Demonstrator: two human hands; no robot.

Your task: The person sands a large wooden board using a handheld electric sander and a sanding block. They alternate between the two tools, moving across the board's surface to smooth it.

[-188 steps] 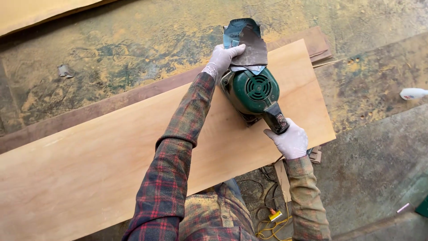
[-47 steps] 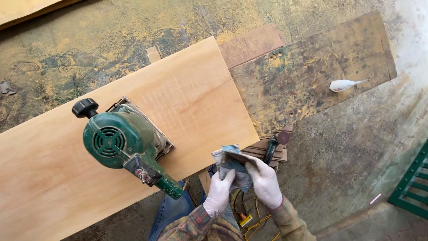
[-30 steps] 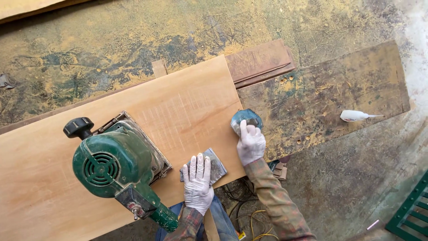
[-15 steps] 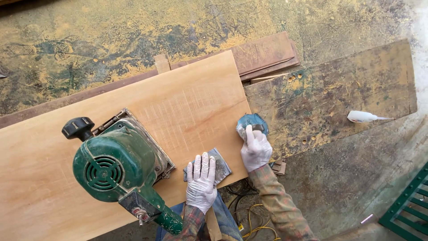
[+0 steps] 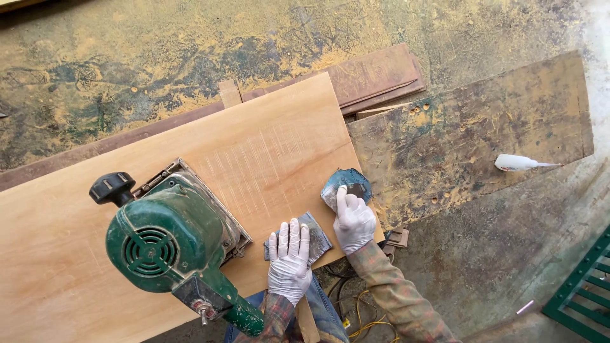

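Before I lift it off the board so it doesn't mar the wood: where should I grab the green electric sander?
Probably two-handed from above: one hand on the black round knob at the far-left end of the green electric sander, the other around the green rear handle overhanging the pale wooden board near edge. Both stick out clear of the bulky motor housing.

Single view, head-worn camera, looking almost straight down from above the person's own arms. Sleeves enter from the bottom edge, centre to right. Close range: the pale board (image 5: 190,209) runs from the left edge to centre frame, the green sander (image 5: 171,244) looms large at lower left. Left hand (image 5: 289,260) and right hand (image 5: 354,222) sit just below centre. Upper frame takes in the stained tabletop (image 5: 190,57); grey floor (image 5: 508,254) at lower right. No second view to overlap.
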